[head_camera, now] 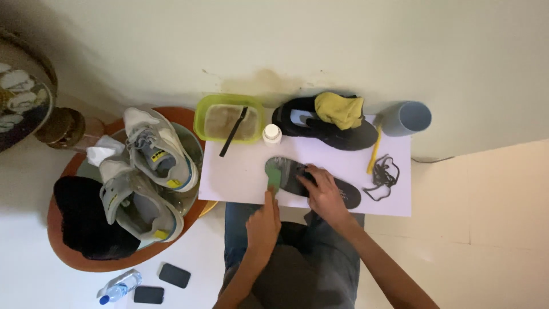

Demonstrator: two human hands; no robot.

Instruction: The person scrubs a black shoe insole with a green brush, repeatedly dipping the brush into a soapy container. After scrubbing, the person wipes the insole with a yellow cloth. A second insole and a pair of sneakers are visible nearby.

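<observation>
The person sits over a white rectangular sheet [240, 177] spread on the floor. The left hand [264, 224] is closed around a small green-handled brush [274, 178], whose head rests on the near end of a flat dark shoe insole [294, 171] lying on the sheet. The right hand [325, 191] lies flat and spread on the middle of that insole, pressing it down, fingers open and gripping nothing.

Just beyond the left hand stands a small white bottle [272, 134], and past it a green plastic tub of murky water [230, 118] with a dark stick-like tool [233, 131] laid across its rim. Beyond the right hand sits a black shoe [326, 130] with a yellow cloth [341, 109] stuffed into it. Further out on that side are a grey-blue plastic cup [407, 118], a yellow strip [374, 155] and a tangle of black laces [384, 176]. Well off from the left hand, a round basin [191, 143] holds two grey-white trainers [150, 171].
</observation>
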